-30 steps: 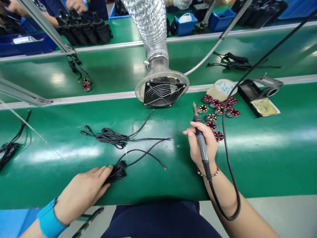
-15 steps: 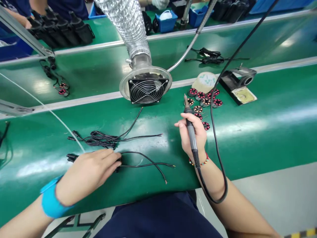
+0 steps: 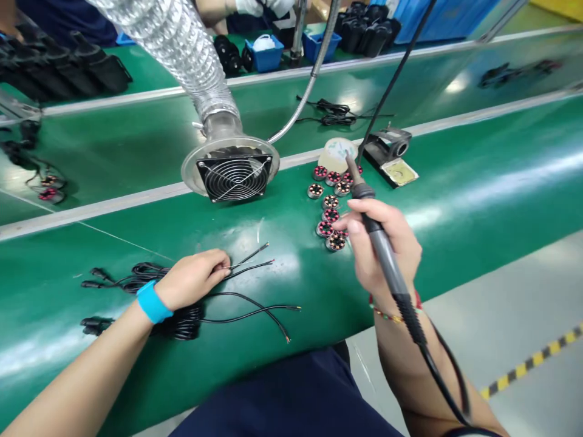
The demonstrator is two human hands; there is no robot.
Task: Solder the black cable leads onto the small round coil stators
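Observation:
My left hand point(image 3: 194, 279), with a blue wristband, pinches the thin black wires point(image 3: 248, 260) of the upper cable bundle point(image 3: 136, 273) on the green belt. A second coiled black cable point(image 3: 182, 325) lies just below my wrist, its stripped ends point(image 3: 286, 318) pointing right. My right hand point(image 3: 382, 243) grips a soldering iron point(image 3: 371, 224) like a pen, tip point(image 3: 348, 161) pointing up and away. Its fingers sit beside several small round stator coils point(image 3: 328, 215) with red and copper windings.
A fume-extractor fan point(image 3: 233, 176) on a foil duct point(image 3: 182, 48) hangs over the belt's far edge. A soldering iron stand with sponge point(image 3: 392, 158) and a solder spool point(image 3: 336, 155) sit beyond the coils. Black parts and blue bins point(image 3: 266, 54) line the far bench, where another person works.
My left hand left the lower coiled cable and moved up to pinch the upper bundle's wire ends. My right hand shifted over the coils with the iron. The view swung left.

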